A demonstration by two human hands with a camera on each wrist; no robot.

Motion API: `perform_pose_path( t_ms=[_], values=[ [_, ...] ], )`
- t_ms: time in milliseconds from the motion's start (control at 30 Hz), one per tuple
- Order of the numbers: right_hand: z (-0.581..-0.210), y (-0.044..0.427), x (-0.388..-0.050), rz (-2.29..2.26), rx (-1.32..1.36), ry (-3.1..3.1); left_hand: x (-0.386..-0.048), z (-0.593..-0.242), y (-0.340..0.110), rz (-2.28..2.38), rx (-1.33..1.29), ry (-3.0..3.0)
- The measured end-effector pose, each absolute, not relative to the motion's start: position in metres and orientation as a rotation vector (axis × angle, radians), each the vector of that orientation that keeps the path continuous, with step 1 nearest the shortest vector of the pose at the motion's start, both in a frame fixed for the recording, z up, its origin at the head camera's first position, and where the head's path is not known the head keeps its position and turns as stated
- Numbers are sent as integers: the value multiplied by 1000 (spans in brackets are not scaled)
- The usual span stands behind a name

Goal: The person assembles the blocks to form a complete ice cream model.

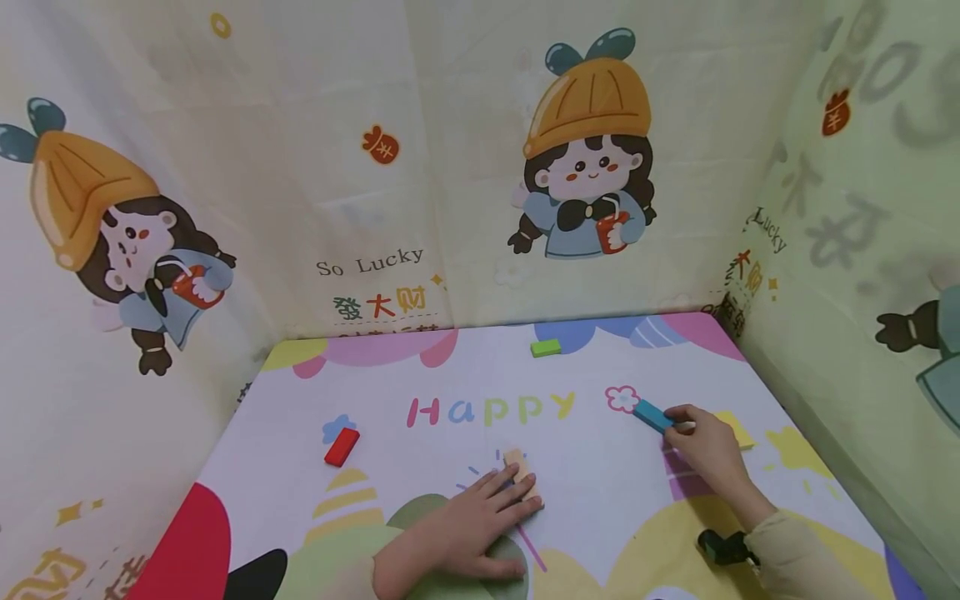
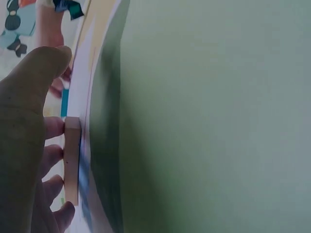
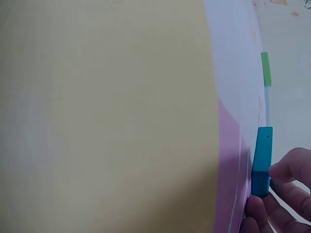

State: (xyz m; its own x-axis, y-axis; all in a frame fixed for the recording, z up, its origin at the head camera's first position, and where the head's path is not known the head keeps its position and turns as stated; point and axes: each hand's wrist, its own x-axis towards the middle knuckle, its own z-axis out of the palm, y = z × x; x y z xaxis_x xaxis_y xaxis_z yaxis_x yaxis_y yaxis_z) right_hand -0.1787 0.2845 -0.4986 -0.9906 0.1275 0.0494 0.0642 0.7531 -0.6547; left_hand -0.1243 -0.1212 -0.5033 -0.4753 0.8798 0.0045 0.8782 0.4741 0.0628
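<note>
From afar, I watched the right hand [image 1: 708, 450] pinch the blue block [image 1: 651, 414] toward the bench's [image 1: 281, 417] two o'clock, the left hand's [image 1: 476, 521] grip spread on the wooden block [image 1: 514, 460] near centre. Red block [image 1: 342, 447] at nine, green block [image 1: 546, 348] at twelve, yellow block [image 1: 737, 430] at three lay unheld; all apart, barely begun, I judged.

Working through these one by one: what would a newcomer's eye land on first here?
Probably the large cartoon figure with an orange hat, printed on the backdrop behind the tabletop. Next might come the colourful "Happy" lettering mid-table, with the left hand resting its fingers on a pale block below it. To the lettering's right, the right hand holds a blue block.
</note>
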Motion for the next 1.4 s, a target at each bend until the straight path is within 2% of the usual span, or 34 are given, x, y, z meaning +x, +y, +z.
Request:
perform_pose_path(
  t_ms=[433, 800, 1200, 1400],
  values=[
    [-498, 261, -177, 1149, -132, -2867, -109, -504, -105, -57, 1858, 2581],
    [-494, 229, -173, 1180, -2, -2911, -103, -499, -96, 119, 1727, 2368],
    [-499, 191, -169, 1207, 109, -2913, -97, -505, -88, -119, 1944, 2681],
    [-502, 179, -167, 1201, 150, -2909, -96, -506, -79, -38, 1965, 2758]
  ],
)
